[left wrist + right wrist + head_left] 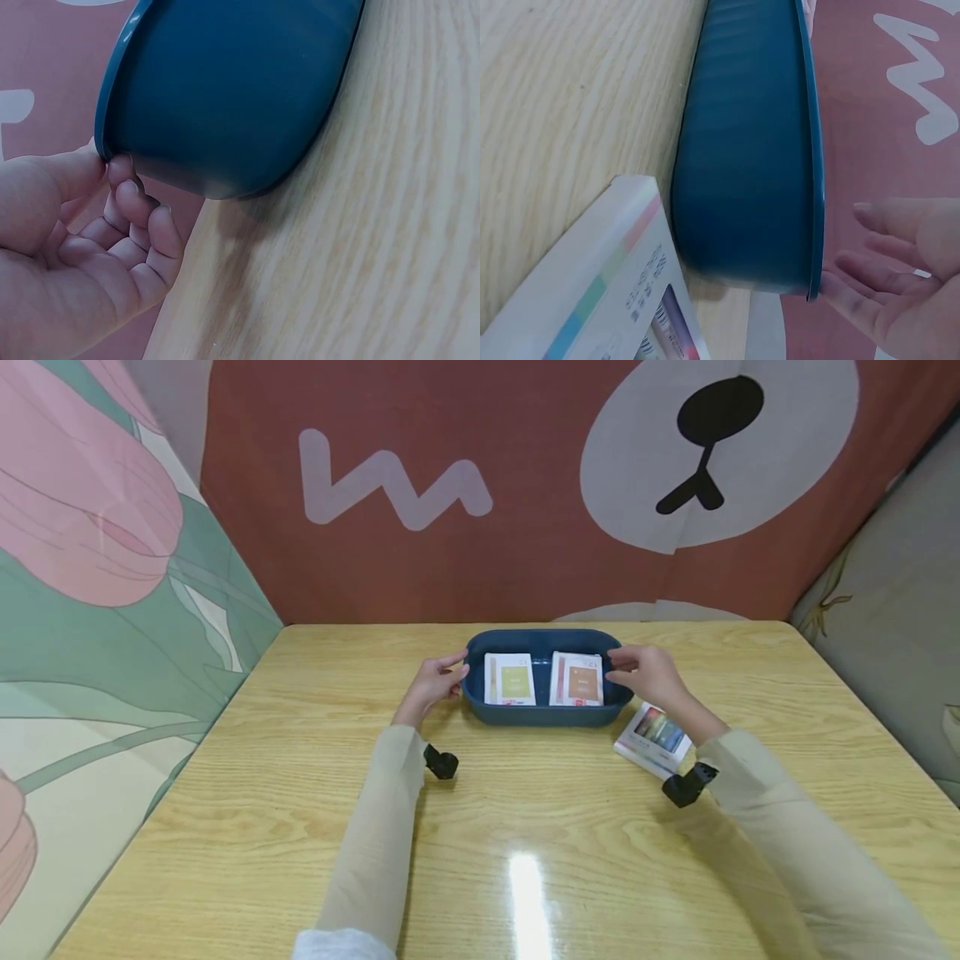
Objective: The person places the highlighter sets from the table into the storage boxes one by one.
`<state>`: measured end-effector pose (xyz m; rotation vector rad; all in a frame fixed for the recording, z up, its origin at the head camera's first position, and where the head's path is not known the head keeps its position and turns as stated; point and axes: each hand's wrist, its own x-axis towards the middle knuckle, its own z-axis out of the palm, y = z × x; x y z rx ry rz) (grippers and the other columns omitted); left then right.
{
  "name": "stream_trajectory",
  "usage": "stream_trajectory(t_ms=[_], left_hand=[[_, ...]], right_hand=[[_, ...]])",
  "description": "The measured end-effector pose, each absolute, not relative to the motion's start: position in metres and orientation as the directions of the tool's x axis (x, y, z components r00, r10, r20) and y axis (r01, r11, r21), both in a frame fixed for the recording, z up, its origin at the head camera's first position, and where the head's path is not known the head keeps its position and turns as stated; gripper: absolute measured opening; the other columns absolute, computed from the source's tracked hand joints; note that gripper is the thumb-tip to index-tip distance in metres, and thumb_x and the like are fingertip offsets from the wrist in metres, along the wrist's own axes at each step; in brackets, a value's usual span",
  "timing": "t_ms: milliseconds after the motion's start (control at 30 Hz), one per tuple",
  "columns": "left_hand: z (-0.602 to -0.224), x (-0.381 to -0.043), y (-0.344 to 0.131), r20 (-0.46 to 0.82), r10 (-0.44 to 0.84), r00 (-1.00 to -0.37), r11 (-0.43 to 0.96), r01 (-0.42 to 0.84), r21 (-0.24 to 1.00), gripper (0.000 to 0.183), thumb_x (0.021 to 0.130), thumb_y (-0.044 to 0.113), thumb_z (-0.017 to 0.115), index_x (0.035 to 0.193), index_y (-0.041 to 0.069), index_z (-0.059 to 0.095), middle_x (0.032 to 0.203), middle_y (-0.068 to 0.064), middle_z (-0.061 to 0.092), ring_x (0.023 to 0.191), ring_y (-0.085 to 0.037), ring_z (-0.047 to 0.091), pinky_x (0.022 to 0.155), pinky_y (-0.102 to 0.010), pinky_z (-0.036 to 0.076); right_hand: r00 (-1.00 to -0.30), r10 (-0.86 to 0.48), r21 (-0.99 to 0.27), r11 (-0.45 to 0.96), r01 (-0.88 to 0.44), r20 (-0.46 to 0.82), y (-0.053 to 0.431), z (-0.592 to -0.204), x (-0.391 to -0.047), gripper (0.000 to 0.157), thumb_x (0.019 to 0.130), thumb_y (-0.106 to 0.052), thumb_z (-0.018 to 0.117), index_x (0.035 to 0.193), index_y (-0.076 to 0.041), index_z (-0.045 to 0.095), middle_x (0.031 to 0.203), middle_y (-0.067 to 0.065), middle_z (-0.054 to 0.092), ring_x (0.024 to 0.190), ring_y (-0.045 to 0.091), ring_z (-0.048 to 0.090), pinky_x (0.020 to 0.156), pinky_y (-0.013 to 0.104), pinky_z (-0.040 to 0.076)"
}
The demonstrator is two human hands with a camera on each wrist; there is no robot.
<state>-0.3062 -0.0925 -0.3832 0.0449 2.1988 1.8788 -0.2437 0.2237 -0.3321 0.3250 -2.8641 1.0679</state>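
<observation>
A dark blue plastic basin (546, 717) with rounded ends sits near the table's back edge. Two white card boxes stand inside it, leaning back: one with a yellow-green panel (510, 680), the other with an orange panel (577, 680). My left hand (433, 683) pinches the basin's left rim between thumb and fingers, as the left wrist view shows. At the opposite end, my right hand (651, 672) has loosely bent fingers right at the rim (819, 225), thumb apart from them. Below that hand lies a third white box (651, 743) with a window showing coloured sticks.
The wooden table (300, 827) runs up to a reddish-brown cloth backdrop (525, 560). Small black cameras are strapped at the left wrist (442, 763) and right wrist (688, 785). Patterned cloth hangs on both sides. The third box sits close to the basin's front right corner.
</observation>
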Motion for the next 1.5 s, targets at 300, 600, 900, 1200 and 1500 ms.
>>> stream_trajectory(t_ms=[300, 600, 900, 1200, 1500], left_hand=[[-0.384, -0.305, -0.094, -0.183, 0.172, -0.968, 0.18, -0.151, 0.972, 0.041, 0.09, 0.015, 0.055, 0.13, 0.015, 0.048, 0.062, -0.005, 0.045, 0.052, -0.014, 0.043, 0.057, -0.028, 0.043], [-0.384, -0.305, -0.094, -0.173, 0.187, -0.967, 0.167, -0.142, 0.976, 0.041, 0.09, 0.015, 0.055, 0.13, 0.016, 0.048, 0.062, -0.006, 0.045, 0.051, -0.014, 0.044, 0.055, -0.028, 0.042], [-0.383, -0.304, -0.095, -0.185, 0.185, -0.965, 0.168, -0.155, 0.974, 0.041, 0.089, 0.017, 0.054, 0.13, 0.018, 0.048, 0.065, -0.006, 0.046, 0.056, -0.019, 0.045, 0.061, -0.032, 0.043], [-0.383, -0.304, -0.095, -0.179, 0.19, -0.965, 0.162, -0.149, 0.976, 0.041, 0.09, 0.016, 0.054, 0.13, 0.017, 0.048, 0.064, -0.006, 0.047, 0.056, -0.019, 0.045, 0.061, -0.034, 0.043], [-0.383, -0.304, -0.094, -0.175, 0.186, -0.967, 0.162, -0.145, 0.976, 0.041, 0.09, 0.017, 0.055, 0.13, 0.017, 0.048, 0.062, -0.006, 0.046, 0.054, -0.016, 0.044, 0.061, -0.033, 0.042]], right_hand=[[-0.963, -0.185, -0.596, 0.757, -0.267, 0.196, 0.227, -0.334, -0.233, 0.042, 0.084, -0.009, 0.063, 0.12, 0.008, 0.052, 0.124, 0.028, 0.044, 0.096, 0.042, 0.049, 0.081, 0.048, 0.042], [-0.955, -0.211, -0.562, 0.773, -0.294, 0.21, 0.235, -0.34, -0.223, 0.053, 0.084, -0.018, 0.064, 0.127, 0.006, 0.045, 0.132, 0.031, 0.032, 0.113, 0.046, 0.037, 0.092, 0.058, 0.027], [-0.936, -0.231, -0.535, 0.772, -0.342, 0.265, 0.248, -0.35, -0.212, 0.05, 0.083, -0.016, 0.065, 0.123, 0.009, 0.048, 0.126, 0.033, 0.037, 0.116, 0.048, 0.032, 0.09, 0.059, 0.028], [-0.95, -0.211, -0.508, 0.806, -0.302, 0.231, 0.264, -0.36, -0.207, 0.05, 0.082, -0.015, 0.065, 0.121, 0.011, 0.048, 0.12, 0.034, 0.042, 0.111, 0.048, 0.036, 0.089, 0.058, 0.029], [-0.968, -0.196, -0.471, 0.847, -0.247, 0.156, 0.279, -0.371, -0.207, 0.047, 0.082, -0.009, 0.064, 0.119, 0.014, 0.048, 0.116, 0.035, 0.045, 0.109, 0.048, 0.038, 0.088, 0.057, 0.03]])
